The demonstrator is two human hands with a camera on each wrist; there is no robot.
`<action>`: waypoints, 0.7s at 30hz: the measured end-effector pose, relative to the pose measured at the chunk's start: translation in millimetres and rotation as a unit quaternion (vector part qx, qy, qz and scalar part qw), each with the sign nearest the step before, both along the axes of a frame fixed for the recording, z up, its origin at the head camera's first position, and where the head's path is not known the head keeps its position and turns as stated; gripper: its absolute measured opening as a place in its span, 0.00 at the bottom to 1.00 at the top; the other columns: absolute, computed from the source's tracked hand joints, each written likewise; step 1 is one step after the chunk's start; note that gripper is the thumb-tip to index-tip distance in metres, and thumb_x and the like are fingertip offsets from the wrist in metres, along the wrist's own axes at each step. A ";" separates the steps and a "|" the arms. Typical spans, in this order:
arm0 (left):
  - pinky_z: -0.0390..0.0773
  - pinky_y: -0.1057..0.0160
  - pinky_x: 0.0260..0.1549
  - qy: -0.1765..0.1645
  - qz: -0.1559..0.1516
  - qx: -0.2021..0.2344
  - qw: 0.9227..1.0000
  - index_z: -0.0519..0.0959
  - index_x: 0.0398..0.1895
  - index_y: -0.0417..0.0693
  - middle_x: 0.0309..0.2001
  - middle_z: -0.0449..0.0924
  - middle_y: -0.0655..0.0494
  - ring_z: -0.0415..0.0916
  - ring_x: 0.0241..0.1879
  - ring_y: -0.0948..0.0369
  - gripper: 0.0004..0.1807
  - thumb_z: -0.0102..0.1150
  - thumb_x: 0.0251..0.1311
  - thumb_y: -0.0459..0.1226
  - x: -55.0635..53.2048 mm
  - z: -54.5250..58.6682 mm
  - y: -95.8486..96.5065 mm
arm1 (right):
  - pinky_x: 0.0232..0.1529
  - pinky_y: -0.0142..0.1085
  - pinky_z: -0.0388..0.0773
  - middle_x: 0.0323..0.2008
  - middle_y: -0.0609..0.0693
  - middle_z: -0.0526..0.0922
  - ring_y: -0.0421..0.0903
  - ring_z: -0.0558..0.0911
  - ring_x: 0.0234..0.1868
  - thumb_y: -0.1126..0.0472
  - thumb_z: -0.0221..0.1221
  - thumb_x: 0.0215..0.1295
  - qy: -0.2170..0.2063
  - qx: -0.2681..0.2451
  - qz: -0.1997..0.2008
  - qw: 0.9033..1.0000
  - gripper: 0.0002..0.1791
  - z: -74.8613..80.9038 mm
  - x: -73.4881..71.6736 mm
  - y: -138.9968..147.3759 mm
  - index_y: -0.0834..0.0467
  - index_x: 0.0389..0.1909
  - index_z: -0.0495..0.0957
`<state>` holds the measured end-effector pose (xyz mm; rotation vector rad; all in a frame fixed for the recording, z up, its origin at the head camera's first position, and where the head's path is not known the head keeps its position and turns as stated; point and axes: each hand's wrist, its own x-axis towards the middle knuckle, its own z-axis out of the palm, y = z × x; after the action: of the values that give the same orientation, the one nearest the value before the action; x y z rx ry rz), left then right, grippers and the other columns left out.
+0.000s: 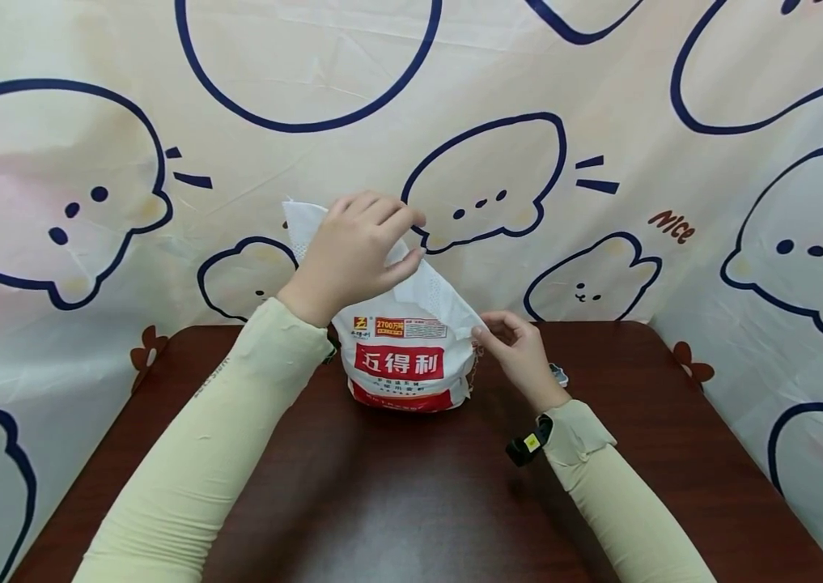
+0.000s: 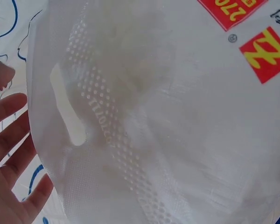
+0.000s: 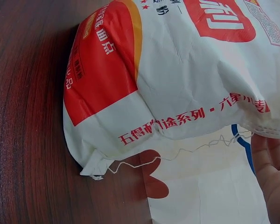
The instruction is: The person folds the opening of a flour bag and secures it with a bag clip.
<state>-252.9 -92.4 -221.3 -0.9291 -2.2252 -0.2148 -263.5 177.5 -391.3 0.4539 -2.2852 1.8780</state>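
A white flour bag [image 1: 400, 324] with red printing stands on the table, its top slanting down to the right. My left hand [image 1: 356, 251] is at the raised upper part of the bag. In the left wrist view, the fingers of that hand [image 2: 14, 158] are spread beside the bag's edge, near a cut-out handle slot [image 2: 67, 109], without gripping. At the bag's right upper corner, my right hand [image 1: 516, 356] pinches the edge between thumb and fingers. A loose thread [image 3: 177, 151] hangs along the side seam in the right wrist view.
The dark brown wooden table [image 1: 396, 494] lies under the bag. A printed cloth [image 1: 710, 267] with cartoon figures hangs behind and to both sides. Partly hidden behind my right wrist is a small pale object [image 1: 559, 374], too small to identify.
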 end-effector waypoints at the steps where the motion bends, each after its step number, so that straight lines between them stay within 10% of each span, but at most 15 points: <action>1: 0.72 0.45 0.61 -0.003 0.001 -0.008 1.000 0.83 0.54 0.46 0.52 0.84 0.47 0.76 0.56 0.48 0.18 0.63 0.66 0.46 0.3 0.5 0.5 | 0.48 0.29 0.82 0.51 0.58 0.82 0.46 0.81 0.49 0.57 0.64 0.71 0.003 0.000 0.000 1.000 0.17 0.4 0.2 0.1 0.64 0.54 0.79; 21: 0.67 0.45 0.63 -0.092 0.032 -0.111 0.989 0.83 0.55 0.54 0.54 0.84 0.54 0.75 0.57 0.52 0.26 0.74 0.55 0.53 -2.4 3.3 8.1 | 0.49 0.36 0.83 0.49 0.63 0.81 0.41 0.81 0.45 0.65 0.61 0.72 0.010 0.013 -0.005 1.000 0.15 25.4 25.8 -7.5 0.69 0.55 0.77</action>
<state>-255.4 -84.3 -218.0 -0.9866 -2.4840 -0.0240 -237.8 170.0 -365.9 0.4620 -2.2986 1.8330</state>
